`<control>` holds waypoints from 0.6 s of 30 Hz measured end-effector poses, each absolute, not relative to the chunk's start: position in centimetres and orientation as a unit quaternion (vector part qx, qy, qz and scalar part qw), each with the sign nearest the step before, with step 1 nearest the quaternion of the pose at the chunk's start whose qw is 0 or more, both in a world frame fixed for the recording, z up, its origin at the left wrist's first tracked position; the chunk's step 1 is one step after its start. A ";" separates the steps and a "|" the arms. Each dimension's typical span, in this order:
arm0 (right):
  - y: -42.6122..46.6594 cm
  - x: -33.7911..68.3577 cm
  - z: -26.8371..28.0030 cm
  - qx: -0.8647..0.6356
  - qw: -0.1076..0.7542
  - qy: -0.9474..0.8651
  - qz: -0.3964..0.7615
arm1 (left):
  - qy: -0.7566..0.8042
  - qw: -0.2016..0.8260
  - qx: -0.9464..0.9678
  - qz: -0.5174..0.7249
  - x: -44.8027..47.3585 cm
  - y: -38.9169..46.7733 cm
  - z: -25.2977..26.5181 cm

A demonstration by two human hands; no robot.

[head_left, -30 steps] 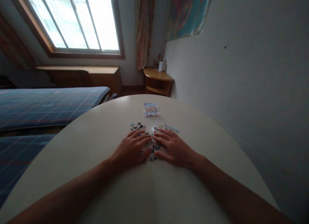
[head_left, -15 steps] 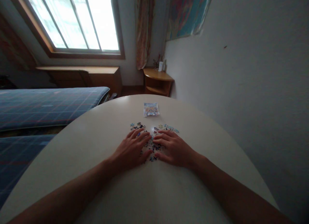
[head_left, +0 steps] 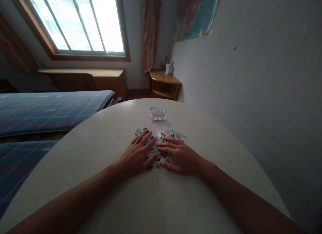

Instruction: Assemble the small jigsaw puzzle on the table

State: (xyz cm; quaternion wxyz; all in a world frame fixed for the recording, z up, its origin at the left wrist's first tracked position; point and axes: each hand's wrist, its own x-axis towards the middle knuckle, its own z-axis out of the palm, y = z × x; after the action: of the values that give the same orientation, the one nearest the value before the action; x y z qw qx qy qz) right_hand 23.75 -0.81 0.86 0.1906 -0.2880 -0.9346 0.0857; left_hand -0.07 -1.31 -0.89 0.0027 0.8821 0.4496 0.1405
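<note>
Small jigsaw puzzle pieces [head_left: 152, 150], dark, white and light blue, lie scattered on a round white table [head_left: 161, 200]. My left hand [head_left: 137, 155] rests palm down on the left part of them, fingers spread. From the other side, my right hand [head_left: 179, 156] lies flat over the right part, its fingertips pointing at the left hand. A narrow gap with pieces separates the two thumbs. Both palms hide some pieces. Beyond the hands lies a small square picture sheet [head_left: 157, 114] with a blue and orange print.
Left of the table is a bed with a blue plaid mattress [head_left: 55, 109]. A wooden desk [head_left: 108, 73] stands under the window, and a corner shelf [head_left: 164, 78] holds small items. The white wall [head_left: 251, 93] runs close along the right.
My left hand's fingers have spread wider and shifted slightly away from me. The right fingertips have moved a little left. Pieces between the hands lie differently, with more of them showing.
</note>
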 end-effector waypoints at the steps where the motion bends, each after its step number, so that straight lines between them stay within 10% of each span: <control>1: -0.8 23.8 0.9 -0.291 0.184 -0.935 0.087 | 0.453 0.004 0.881 0.138 -0.1 -1.3 -1.0; 18: -0.9 23.7 0.9 -0.396 0.128 -0.905 0.089 | 0.404 0.031 0.898 0.172 -0.1 -1.2 -0.8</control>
State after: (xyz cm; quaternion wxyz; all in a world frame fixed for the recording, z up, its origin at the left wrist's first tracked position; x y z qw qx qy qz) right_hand 23.72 -0.86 0.94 0.1279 -0.3961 -0.9049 0.0885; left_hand -0.05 -1.16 -0.82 0.0307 0.8982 0.4036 0.1718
